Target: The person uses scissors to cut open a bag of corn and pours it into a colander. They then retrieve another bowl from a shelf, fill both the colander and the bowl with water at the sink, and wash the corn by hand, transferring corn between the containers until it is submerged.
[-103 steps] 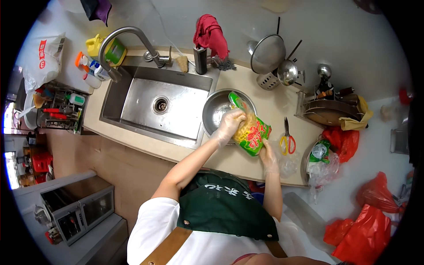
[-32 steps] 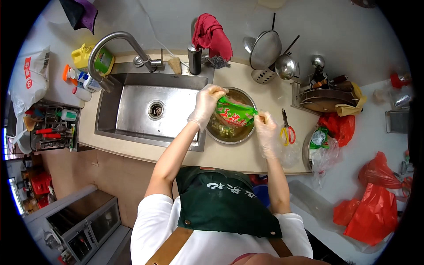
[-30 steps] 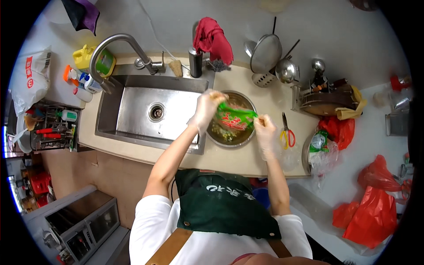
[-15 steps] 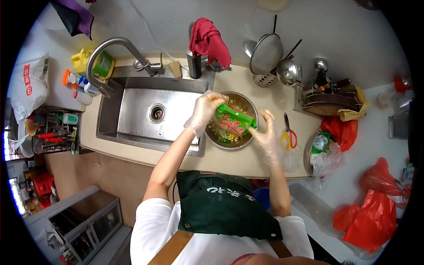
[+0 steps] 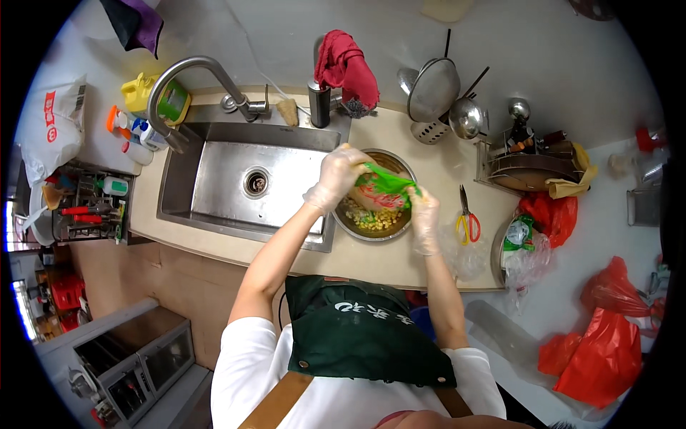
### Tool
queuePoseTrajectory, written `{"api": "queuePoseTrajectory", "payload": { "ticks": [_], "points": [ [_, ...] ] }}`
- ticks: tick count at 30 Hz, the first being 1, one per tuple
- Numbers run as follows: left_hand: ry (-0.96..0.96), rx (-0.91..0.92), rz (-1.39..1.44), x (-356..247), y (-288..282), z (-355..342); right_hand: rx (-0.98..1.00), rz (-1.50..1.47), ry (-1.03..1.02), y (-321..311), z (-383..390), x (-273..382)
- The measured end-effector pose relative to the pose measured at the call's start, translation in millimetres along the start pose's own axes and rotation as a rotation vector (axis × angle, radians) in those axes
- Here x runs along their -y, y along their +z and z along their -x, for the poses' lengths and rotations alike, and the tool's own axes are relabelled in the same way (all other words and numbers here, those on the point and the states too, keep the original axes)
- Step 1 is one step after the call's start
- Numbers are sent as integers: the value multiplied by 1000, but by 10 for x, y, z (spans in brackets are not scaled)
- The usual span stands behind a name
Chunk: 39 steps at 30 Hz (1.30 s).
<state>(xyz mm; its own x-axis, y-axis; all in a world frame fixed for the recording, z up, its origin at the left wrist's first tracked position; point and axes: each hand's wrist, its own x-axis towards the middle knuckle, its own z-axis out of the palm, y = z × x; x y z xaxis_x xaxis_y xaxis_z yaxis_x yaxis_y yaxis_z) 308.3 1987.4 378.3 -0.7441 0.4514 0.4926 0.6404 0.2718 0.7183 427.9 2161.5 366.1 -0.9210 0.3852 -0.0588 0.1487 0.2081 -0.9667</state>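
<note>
on the pale counter [image 5: 400,262], just right of the sink [image 5: 232,161], we see a steel bowl [image 5: 384,234] of yellow kernels [image 5: 371,217]. above it, we hold a green bag [image 5: 386,191]: our left hand [image 5: 340,174] pinches one end, our right hand [image 5: 425,214] grips the other.

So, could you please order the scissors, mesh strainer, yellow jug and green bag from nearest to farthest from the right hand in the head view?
From the right hand:
1. Green bag, held, on its left
2. Scissors, to its right
3. Mesh strainer, farther ahead
4. Yellow jug, far left
</note>
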Motion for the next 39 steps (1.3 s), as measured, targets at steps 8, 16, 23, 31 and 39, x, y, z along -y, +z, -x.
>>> {"api": "queuePoseTrajectory", "payload": {
  "ticks": [8, 16, 23, 31, 39],
  "points": [
    [-204, 69, 192, -246, 96, -97, -142, -68, 113, -76, -45, -143],
    [-133, 73, 215, -160, 13, -38, -159, -27, 168, -31, -127, 221],
    [5, 55, 253, -381, 1, 71, -349, -103, -79, 41, 239, 185],
    [-138, 73, 279, -360, 175, -96, -148, -70, 181, 36, 30, 10],
    [-344, 393, 508, -460, 218, -84, -146, 75, 79, 289, -146, -386]
  ]
}}
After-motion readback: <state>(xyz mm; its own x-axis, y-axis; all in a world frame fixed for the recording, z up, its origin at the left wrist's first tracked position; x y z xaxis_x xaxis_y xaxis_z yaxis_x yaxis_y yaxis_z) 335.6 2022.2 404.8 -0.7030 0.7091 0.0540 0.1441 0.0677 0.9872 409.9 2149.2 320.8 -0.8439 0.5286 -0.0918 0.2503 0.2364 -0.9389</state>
